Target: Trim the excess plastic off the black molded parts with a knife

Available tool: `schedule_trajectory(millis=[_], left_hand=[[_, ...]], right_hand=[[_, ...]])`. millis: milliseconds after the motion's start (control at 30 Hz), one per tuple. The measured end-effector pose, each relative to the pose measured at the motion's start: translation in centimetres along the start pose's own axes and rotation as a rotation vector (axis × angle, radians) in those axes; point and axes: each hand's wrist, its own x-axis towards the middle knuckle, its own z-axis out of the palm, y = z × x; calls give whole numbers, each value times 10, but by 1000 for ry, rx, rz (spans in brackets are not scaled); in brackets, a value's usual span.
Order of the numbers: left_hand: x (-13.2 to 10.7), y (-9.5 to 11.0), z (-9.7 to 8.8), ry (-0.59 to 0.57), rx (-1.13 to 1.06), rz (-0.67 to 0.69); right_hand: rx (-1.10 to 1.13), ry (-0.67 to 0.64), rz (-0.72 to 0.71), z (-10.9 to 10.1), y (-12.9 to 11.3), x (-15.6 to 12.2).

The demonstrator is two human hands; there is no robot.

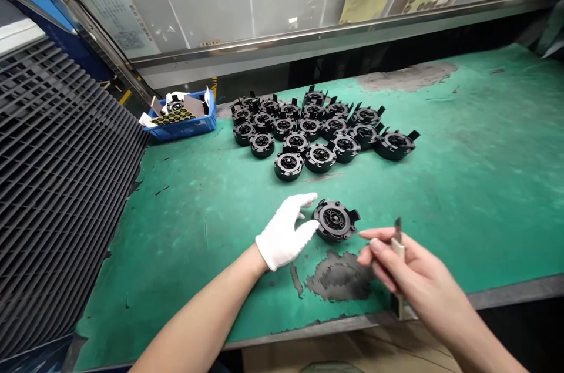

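My left hand [286,231], in a white glove, rests on the green mat with its thumb and fingers around the left side of a round black plastic part [335,221]. The part lies flat near the front of the bench. My bare right hand [408,273] is just right of it, fingers closed on a thin blade tool [399,238] with a pale handle, its dark tip pointing up. The index finger reaches toward the part's tab.
Several more black round parts [319,126] are grouped farther back on the green mat [484,185]. A blue bin [183,123] with small pieces sits at the back left. A dark ribbed grid [57,185] fills the left side. Worn patches mark the mat near the front edge.
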Motion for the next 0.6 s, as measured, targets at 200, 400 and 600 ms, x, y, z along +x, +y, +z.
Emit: schedule_trajectory(millis=[200,400,600], left_hand=[[-5,-1,4,-14,114,29],[-4,3,2,-86,187,74],[2,8,2,-115,229,74]], right_hand=[[-203,102,-72,-33,5,41],[-327,27,-121,-23,10,63],[-342,-106,-119,-15,-1,40]])
